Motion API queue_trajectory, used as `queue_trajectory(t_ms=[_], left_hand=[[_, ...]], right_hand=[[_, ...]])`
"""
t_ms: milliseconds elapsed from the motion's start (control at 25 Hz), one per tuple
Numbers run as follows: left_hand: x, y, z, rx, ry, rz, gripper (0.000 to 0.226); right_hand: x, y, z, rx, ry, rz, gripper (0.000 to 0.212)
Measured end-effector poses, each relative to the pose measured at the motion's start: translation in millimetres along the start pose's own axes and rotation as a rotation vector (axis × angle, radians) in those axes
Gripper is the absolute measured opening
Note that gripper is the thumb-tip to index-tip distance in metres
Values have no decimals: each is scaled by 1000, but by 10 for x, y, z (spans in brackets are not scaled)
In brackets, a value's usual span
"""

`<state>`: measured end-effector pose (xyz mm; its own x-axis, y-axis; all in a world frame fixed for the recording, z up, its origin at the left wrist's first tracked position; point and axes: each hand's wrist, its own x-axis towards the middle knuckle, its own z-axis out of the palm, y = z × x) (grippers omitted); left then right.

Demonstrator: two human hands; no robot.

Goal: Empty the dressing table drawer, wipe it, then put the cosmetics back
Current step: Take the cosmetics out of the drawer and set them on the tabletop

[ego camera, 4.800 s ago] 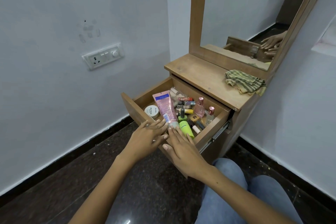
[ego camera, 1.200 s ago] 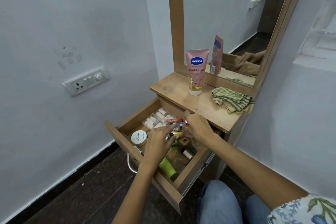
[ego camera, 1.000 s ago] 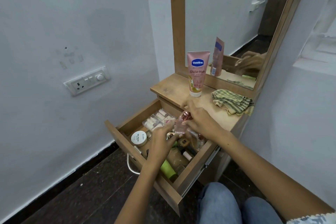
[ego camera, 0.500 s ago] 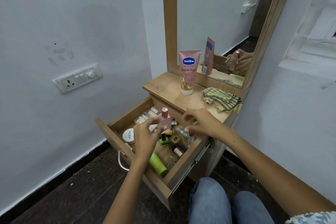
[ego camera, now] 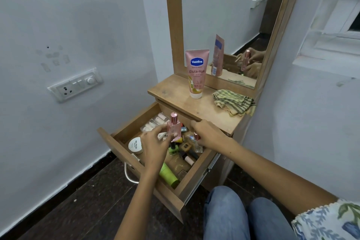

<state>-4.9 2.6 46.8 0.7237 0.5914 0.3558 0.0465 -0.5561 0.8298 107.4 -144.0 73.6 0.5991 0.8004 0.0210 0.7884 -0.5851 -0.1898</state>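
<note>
The drawer [ego camera: 148, 177] is pulled out at 7 o'clock of the worktop [ego camera: 175, 91]; on the worktop, the tube [ego camera: 196, 73] is stood at 9 o'clock of the cloth [ego camera: 233, 102].

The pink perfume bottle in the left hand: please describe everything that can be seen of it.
The pink perfume bottle is small, flat-sided and clear, glass by its look, pink-tinted, with a shiny rose-coloured cylindrical cap. It is upright, raised above the open drawer, which is full of cosmetics. The left hand pinches its lower body between fingers and thumb; nothing else touches it. Its reflection shows in the mirror.
</note>
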Motion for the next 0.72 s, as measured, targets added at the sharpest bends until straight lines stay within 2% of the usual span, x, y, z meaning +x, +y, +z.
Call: queue_trajectory(t_ms=[160, 360, 520, 720], left_hand=[[60, 55, -38, -53, 60, -5, 26], [406, 259, 53, -104, 103, -23, 28], [798, 367, 328, -157, 111, -114, 30], [1120, 299, 663, -50, 86, -124, 24]], right_hand=[[-6, 8, -178, 429, 278, -26, 37], [298, 125, -474, 535, 586, 10, 38], [531, 319, -431, 518, 648, 96, 34], [731, 459, -355, 501, 668, 107, 35]])
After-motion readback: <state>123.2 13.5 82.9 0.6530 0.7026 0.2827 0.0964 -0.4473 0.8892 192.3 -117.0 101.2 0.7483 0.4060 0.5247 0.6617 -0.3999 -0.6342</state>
